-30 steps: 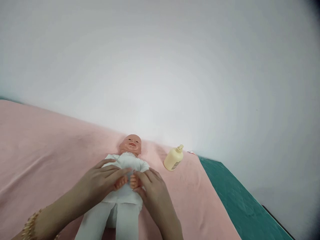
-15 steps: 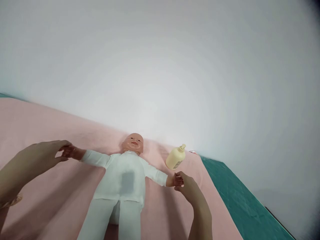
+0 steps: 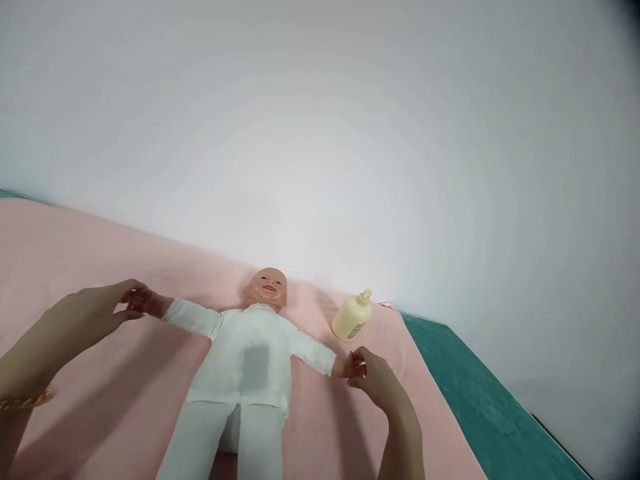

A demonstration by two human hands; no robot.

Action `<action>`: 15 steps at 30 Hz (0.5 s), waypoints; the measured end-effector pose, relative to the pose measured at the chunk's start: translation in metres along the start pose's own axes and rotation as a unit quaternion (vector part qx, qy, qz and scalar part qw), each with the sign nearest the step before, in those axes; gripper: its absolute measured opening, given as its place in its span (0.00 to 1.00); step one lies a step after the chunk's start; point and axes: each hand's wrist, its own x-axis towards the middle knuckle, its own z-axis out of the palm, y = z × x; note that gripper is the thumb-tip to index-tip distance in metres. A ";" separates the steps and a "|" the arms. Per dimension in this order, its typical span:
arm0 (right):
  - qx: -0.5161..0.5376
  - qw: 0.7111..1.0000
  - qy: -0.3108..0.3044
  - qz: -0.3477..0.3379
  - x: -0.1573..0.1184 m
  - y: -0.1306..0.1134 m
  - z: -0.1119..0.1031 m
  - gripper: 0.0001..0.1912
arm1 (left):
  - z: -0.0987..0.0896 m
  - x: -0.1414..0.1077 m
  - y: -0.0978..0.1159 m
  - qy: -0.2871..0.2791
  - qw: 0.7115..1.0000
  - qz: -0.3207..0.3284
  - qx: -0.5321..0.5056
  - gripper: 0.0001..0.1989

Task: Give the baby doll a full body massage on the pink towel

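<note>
Indoors, a nursery-like setting is laid out at the edge of a room; whether home, classroom or clinic cannot be told. Pink cloth (image 3: 100, 247) spreads beneath the left grip (image 3: 95, 310) and the right grip (image 3: 380, 379), draped over a surface (image 3: 485, 387) whose green top shows to the right of the right grip. A baby doll (image 3: 255, 353) in white clothing lies between the grips, a cream pump bottle (image 3: 351, 319) stands just beyond the right one, and a pale wall (image 3: 320, 133) rises past both.
</note>
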 end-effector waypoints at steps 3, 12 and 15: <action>0.033 0.998 0.041 -0.032 -0.014 -0.012 -0.007 0.13 | -0.020 -0.007 0.028 -0.011 0.999 -0.032 -0.013 0.20; 0.111 0.977 0.095 -0.157 -0.045 -0.070 0.003 0.19 | 0.009 -0.026 0.074 0.032 0.969 0.198 -0.143 0.22; 0.124 0.962 0.068 -0.235 -0.049 -0.090 0.021 0.21 | 0.030 -0.033 0.085 0.015 0.952 0.264 -0.153 0.19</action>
